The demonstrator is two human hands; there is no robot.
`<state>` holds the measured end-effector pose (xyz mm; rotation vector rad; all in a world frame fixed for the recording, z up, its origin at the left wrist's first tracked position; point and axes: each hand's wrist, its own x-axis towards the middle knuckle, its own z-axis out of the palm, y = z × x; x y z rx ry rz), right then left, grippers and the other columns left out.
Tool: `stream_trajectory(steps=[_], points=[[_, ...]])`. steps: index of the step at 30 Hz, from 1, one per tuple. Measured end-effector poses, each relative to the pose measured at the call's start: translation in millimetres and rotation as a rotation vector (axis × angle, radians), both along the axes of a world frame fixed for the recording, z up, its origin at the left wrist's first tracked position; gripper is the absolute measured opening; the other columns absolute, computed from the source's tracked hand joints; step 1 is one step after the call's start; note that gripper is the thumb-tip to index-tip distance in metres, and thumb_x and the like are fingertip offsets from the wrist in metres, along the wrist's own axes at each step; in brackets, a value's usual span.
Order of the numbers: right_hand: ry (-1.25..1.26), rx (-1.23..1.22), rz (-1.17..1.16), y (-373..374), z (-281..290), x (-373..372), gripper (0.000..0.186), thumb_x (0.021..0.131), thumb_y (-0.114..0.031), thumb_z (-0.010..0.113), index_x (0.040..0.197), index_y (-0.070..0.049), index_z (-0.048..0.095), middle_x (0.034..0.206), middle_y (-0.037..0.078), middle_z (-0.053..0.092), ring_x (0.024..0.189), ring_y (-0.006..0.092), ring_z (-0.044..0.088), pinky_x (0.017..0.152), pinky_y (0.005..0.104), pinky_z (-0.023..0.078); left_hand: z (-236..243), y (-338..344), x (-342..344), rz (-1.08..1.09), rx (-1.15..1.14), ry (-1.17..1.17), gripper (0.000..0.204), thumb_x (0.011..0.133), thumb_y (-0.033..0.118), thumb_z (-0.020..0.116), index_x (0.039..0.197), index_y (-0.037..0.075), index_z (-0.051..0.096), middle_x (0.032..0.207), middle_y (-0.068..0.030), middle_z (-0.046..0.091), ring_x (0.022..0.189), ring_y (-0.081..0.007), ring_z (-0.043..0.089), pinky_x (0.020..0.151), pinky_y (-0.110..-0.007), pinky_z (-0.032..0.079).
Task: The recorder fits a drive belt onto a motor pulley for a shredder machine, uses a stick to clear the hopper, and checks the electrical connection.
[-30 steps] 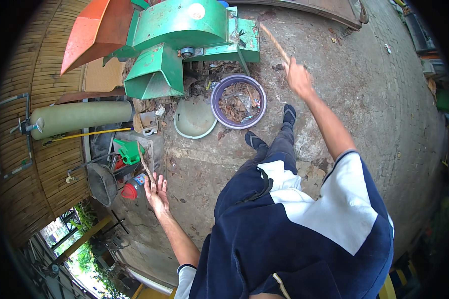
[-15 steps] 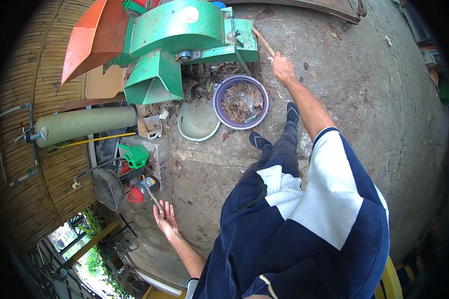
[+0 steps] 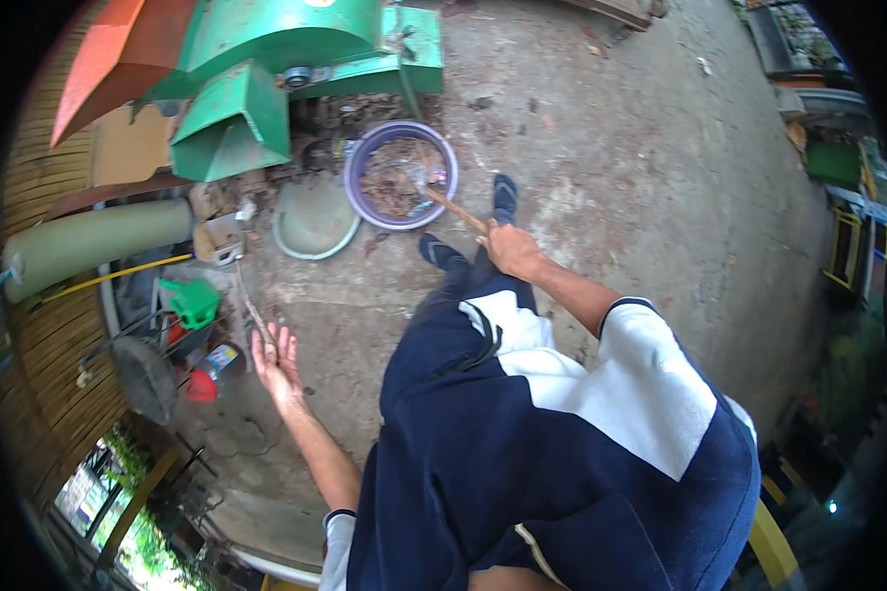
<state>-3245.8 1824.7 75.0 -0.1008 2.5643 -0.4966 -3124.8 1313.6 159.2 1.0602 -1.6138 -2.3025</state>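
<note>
My right hand point(image 3: 511, 248) is closed around a short wooden stick point(image 3: 458, 210) in front of my legs. The stick's far end overlaps the rim and contents of a purple basin point(image 3: 356, 192); whether it touches them I cannot tell. Dry leaves point(image 3: 396, 179) and bits of litter fill that basin. Off to the left, palm up, my left hand point(image 3: 278, 369) holds a thinner, longer stick point(image 3: 251, 303) loosely by its lower end, thumb side, with the other fingers partly spread. The thin stick points up and away from me.
A green machine point(image 3: 286, 30) with a square chute point(image 3: 231, 128) and orange hopper point(image 3: 118, 64) stands at the far left. A shallow grey-green basin point(image 3: 315, 222) sits beside the purple one. At left are a long tank point(image 3: 108, 236), a yellow pole point(image 3: 118, 279) and a green jug point(image 3: 193, 301).
My right hand has come back from the machine's side with its stick, now pointing over the purple basin. My left hand has moved forward with its stick. The whole view has shifted.
</note>
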Motion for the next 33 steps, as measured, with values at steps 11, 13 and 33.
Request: stream_trajectory(steps=[11, 13, 33], points=[[0.444, 0.018, -0.393, 44.5, 48.9, -204.0, 0.043, 0.102, -0.042, 0.054, 0.116, -0.001, 0.051, 0.087, 0.028, 0.070, 0.085, 0.0473, 0.070, 0.077, 0.0572, 0.056, -2.0, 63.7, 2.1, 0.007, 0.047, -0.071, 0.051, 0.107, 0.009, 0.041, 0.156, 0.006, 0.027, 0.146, -0.0245, 0.051, 0.118, -0.0337, 0.063, 0.094, -0.042, 0.055], [0.395, 0.030, -0.407, 43.6, 14.1, -220.5, 0.046, 0.102, -0.043, 0.053, 0.119, -0.001, 0.052, 0.093, 0.028, 0.071, 0.091, 0.0466, 0.070, 0.079, 0.0570, 0.056, -0.9, 72.2, 20.4, 0.046, 0.040, -0.117, 0.050, 0.107, 0.009, 0.042, 0.155, 0.006, 0.029, 0.143, -0.0249, 0.054, 0.115, -0.0320, 0.064, 0.092, -0.042, 0.056], [-0.136, 0.173, -0.577, 233.0, -88.3, 57.0, 0.053, 0.099, -0.050, 0.053, 0.117, -0.003, 0.068, 0.113, 0.025, 0.070, 0.110, 0.0415, 0.067, 0.095, 0.0513, 0.054, -127.7, 146.6, 311.0, 0.007, -0.196, -1.032, 0.032, 0.101, 0.029, 0.044, 0.084, 0.007, 0.059, 0.072, -0.0052, 0.058, 0.059, -0.0224, 0.055, 0.055, -0.040, 0.048]])
